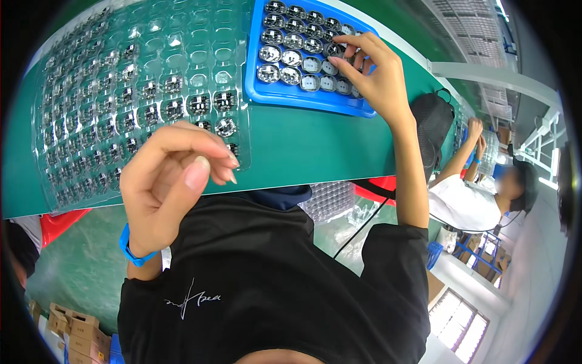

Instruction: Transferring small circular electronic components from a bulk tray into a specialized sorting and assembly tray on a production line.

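Observation:
My right hand (376, 70) reaches over a blue tray (303, 101) filled with rows of small round parts (292, 40), some dark and shiny, others with pale faces. Its thumb and index finger close around one small round part (332, 50) at the tray's right side; whether that part is lifted cannot be made out. My left hand (173, 176), with a blue wristband (136, 249), hovers by the near edge of a clear plastic blister tray (200, 57). Its fingers are loosely bent, apart from the thumb, with nothing visible between them. Black circuit pieces (174, 109) sit in many blister pockets.
Both trays lie on a green table (321, 142). A black mesh bag (431, 124) stands at the table's right side. Further right, a co-worker in a white shirt (464, 203) works at the same bench. A white metal frame (497, 76) rises beyond the bag. Cardboard boxes (88, 340) stand at lower left.

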A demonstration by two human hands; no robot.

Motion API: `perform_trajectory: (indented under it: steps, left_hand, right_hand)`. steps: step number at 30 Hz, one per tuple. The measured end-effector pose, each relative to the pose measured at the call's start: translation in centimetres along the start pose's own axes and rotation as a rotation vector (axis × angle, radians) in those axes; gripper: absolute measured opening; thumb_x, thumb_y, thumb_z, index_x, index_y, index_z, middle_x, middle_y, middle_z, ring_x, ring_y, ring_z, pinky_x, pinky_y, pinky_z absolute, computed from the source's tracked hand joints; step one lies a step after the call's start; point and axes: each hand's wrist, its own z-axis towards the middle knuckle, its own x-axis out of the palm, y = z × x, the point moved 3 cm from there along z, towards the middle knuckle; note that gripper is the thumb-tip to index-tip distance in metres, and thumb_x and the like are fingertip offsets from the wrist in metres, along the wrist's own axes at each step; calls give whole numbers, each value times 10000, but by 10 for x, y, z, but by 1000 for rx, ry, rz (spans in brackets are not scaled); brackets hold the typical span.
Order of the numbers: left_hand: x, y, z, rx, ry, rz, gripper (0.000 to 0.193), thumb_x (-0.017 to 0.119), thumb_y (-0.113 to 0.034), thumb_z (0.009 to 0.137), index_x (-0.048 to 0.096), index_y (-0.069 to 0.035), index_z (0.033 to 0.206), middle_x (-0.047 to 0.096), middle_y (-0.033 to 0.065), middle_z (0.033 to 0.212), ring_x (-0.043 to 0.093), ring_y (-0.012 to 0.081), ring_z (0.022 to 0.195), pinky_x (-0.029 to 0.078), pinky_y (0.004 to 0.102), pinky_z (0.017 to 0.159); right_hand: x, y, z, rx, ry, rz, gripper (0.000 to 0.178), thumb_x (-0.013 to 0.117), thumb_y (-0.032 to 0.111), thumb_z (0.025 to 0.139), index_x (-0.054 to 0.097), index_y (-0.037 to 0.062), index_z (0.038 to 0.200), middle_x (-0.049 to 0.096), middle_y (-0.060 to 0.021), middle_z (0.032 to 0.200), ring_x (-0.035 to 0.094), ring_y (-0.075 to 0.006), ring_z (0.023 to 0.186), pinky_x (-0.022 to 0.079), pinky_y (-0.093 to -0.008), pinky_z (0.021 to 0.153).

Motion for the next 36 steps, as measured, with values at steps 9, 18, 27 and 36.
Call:
perform_trajectory:
  steps: [9,18,27,36]
  left_hand:
    - [-44,-25,-20,38,-177,252,176,523,-60,1043,627,61,1117,670,155,1005,624,161,839,492,275,738]
    - [-76,-50,5,57,-33,1141,193,692,-9,940,700,-14,1132,661,67,1015,581,136,790,472,269,706]
    - [-64,-35,49,42,191,1440,138,721,-78,878,662,16,961,590,167,947,621,386,871,495,465,758]
    - [-61,-53,72,35,210,1476,121,710,-73,906,670,41,919,588,155,808,580,262,697,469,387,660]
  right_hand:
    - [-1,9,-1,0,15,57,151,799,79,865,777,50,1012,645,-32,885,575,-121,730,468,-259,644]
    - [1,121,12,-267,45,127,226,779,62,855,740,44,1077,647,-81,957,631,-218,774,496,-346,671]
    - [88,166,56,-240,188,-63,151,693,169,813,754,47,878,719,-151,942,722,-374,895,577,-495,753]
    - [90,171,56,-256,113,59,133,711,71,728,745,-26,812,728,-251,893,740,-415,828,584,-503,678]
